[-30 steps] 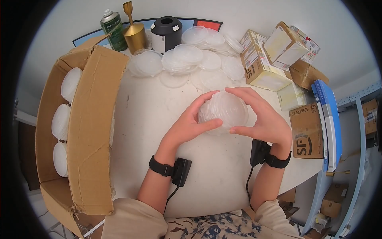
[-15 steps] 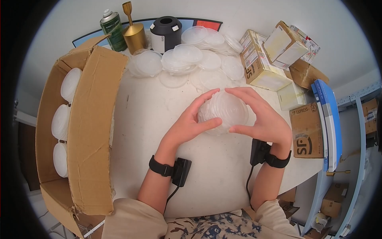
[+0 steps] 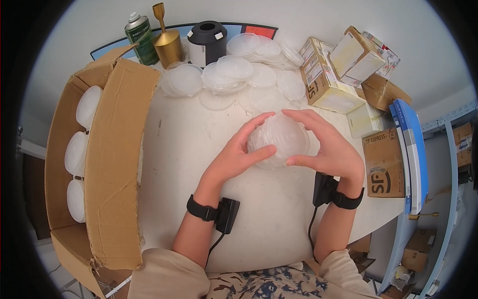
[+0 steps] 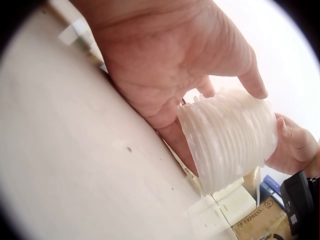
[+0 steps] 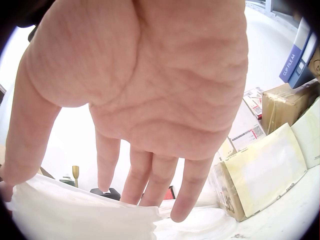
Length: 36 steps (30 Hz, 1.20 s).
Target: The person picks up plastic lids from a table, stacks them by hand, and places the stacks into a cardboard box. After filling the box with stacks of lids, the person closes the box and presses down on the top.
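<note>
A stack of round translucent plastic lids is held between both hands over the white table. The left hand grips its left side, thumb at the near rim and fingers at the far rim. In the left wrist view the stack lies on its side, its ridged edges showing between thumb and fingers. The right hand curves about the right side, fingertips at the top and thumb at the near rim. In the right wrist view its fingertips meet the edge of the lids.
More lids lie in loose piles at the back. At the left, a cardboard box holds several stacks of lids. A green spray can, a gold holder and a black cylinder stand behind. Cartons and blue folders line the right.
Hands and stack keep nearly the same place. The stack's right face has turned slightly leftward, and the left thumb tip has slid a little left.
</note>
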Available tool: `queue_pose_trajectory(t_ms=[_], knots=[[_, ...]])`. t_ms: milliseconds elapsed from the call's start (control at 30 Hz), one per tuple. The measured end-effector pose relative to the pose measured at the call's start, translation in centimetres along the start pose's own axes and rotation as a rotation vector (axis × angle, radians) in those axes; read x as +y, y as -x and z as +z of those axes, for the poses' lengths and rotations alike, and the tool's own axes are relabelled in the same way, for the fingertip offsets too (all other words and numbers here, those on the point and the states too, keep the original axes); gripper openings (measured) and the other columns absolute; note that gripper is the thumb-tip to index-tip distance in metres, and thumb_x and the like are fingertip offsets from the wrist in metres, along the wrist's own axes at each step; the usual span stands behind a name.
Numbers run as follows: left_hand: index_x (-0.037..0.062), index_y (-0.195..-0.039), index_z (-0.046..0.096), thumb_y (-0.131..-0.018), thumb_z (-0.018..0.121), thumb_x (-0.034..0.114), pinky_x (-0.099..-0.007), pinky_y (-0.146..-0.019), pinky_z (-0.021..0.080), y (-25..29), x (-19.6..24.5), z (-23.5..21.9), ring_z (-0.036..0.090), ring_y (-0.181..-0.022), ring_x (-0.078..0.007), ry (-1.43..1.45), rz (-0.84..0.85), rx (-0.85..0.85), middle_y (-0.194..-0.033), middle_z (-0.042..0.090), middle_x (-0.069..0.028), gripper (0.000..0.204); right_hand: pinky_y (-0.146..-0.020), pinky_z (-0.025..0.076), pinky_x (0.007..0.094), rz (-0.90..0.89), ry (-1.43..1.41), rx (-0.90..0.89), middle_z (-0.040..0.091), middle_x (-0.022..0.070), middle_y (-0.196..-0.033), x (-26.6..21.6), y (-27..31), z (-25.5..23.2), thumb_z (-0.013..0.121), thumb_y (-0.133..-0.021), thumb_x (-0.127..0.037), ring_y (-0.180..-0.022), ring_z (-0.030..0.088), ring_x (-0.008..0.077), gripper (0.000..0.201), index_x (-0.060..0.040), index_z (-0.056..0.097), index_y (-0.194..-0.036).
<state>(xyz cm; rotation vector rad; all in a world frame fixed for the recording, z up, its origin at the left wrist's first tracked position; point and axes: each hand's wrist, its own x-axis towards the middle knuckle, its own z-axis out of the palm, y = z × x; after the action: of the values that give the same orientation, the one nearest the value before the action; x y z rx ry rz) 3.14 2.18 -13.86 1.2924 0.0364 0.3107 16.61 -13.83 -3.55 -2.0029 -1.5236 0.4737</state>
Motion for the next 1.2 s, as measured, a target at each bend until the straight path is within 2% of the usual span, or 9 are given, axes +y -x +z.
queue_pose_trajectory(t_ms=[67,300,367,500,567,700,900,967,1200], knots=[[0.0048,-0.148,0.035,-0.087,0.066,0.009,-0.0349,-0.112,0.029,0.0,0.2,0.0,0.036,-0.136,-0.0203,-0.022,-0.029,-0.031,-0.147,0.040,-0.0088,0.068,-0.101,0.043,0.0387,0.038,-0.018,0.010,0.055,0.0140,-0.128,0.1,0.0,0.0,0.087,-0.066,-0.025,-0.119,0.053,0.0328,0.084,-0.0093,0.048,-0.139],[0.0037,-0.148,0.035,-0.087,0.065,0.008,-0.0346,-0.113,0.027,0.0,0.1,-0.1,0.035,-0.138,-0.0200,-0.048,-0.031,-0.030,-0.148,0.039,-0.0094,0.068,-0.102,0.043,0.0396,0.042,-0.007,0.021,0.056,0.0157,-0.130,0.4,0.0,0.0,0.087,-0.064,-0.028,-0.121,0.053,0.0346,0.086,-0.0088,0.049,-0.138],[0.0096,-0.145,0.043,-0.086,0.072,0.018,-0.0352,-0.110,0.033,0.0,-0.4,-0.2,0.041,-0.132,-0.0222,-0.091,0.004,0.014,-0.140,0.047,-0.0117,0.065,-0.102,0.043,0.0399,0.052,-0.010,0.014,0.056,0.0168,-0.132,0.3,-0.1,0.0,0.087,-0.064,-0.027,-0.122,0.052,0.0351,0.085,-0.0084,0.049,-0.138],[0.0099,-0.145,0.044,-0.087,0.071,0.018,-0.0351,-0.110,0.032,0.1,-0.1,-0.1,0.041,-0.133,-0.0221,-0.076,-0.018,0.005,-0.140,0.047,-0.0119,0.065,-0.103,0.043,0.0403,0.057,0.006,0.021,0.056,0.0175,-0.132,0.6,0.0,0.2,0.086,-0.065,-0.027,-0.121,0.053,0.0355,0.085,-0.0081,0.049,-0.138],[0.0102,-0.145,0.043,-0.087,0.070,0.017,-0.0349,-0.110,0.032,0.0,0.1,0.0,0.040,-0.134,-0.0215,-0.087,-0.025,0.003,-0.141,0.046,-0.0117,0.064,-0.103,0.042,0.0373,0.047,0.009,0.031,0.057,0.0120,-0.135,0.8,0.0,0.3,0.088,-0.065,-0.026,-0.120,0.055,0.0284,0.085,-0.0070,0.050,-0.139],[0.0095,-0.146,0.042,-0.088,0.069,0.016,-0.0345,-0.111,0.031,0.1,0.3,0.1,0.040,-0.134,-0.0212,-0.116,-0.028,0.002,-0.142,0.046,-0.0112,0.064,-0.104,0.041,0.0377,0.041,0.007,0.041,0.057,0.0134,-0.134,0.6,0.1,0.3,0.086,-0.067,-0.026,-0.122,0.054,0.0297,0.082,-0.0061,0.050,-0.138],[0.0075,-0.147,0.038,-0.090,0.065,0.016,-0.0333,-0.110,0.033,0.1,0.7,-0.2,0.040,-0.133,-0.0194,0.091,-0.050,0.088,-0.143,0.046,-0.0081,0.064,-0.107,0.038,0.0391,0.000,-0.066,0.060,0.046,0.0151,-0.143,0.0,-0.4,1.2,0.081,-0.073,-0.025,-0.131,0.046,0.0320,0.074,-0.0082,0.050,-0.138],[0.0084,-0.149,0.034,-0.093,0.061,0.024,-0.0329,-0.107,0.036,0.3,1.2,-0.1,0.043,-0.132,-0.0177,0.291,-0.111,0.149,-0.142,0.046,-0.0070,0.064,-0.108,0.037,0.0400,-0.050,-0.047,0.110,0.042,0.0145,-0.147,-0.5,-0.6,1.4,0.081,-0.074,-0.025,-0.133,0.043,0.0320,0.073,-0.0093,0.050,-0.138],[0.0106,-0.149,0.033,-0.097,0.049,0.048,-0.0342,-0.105,0.040,0.4,1.0,-0.5,0.045,-0.132,-0.0180,0.366,-0.167,0.177,-0.142,0.048,-0.0085,0.066,-0.108,0.037,0.0398,-0.088,-0.101,0.145,0.049,0.0146,-0.142,-0.8,-0.8,1.0,0.080,-0.074,-0.022,-0.131,0.047,0.0310,0.070,-0.0087,0.052,-0.137]])
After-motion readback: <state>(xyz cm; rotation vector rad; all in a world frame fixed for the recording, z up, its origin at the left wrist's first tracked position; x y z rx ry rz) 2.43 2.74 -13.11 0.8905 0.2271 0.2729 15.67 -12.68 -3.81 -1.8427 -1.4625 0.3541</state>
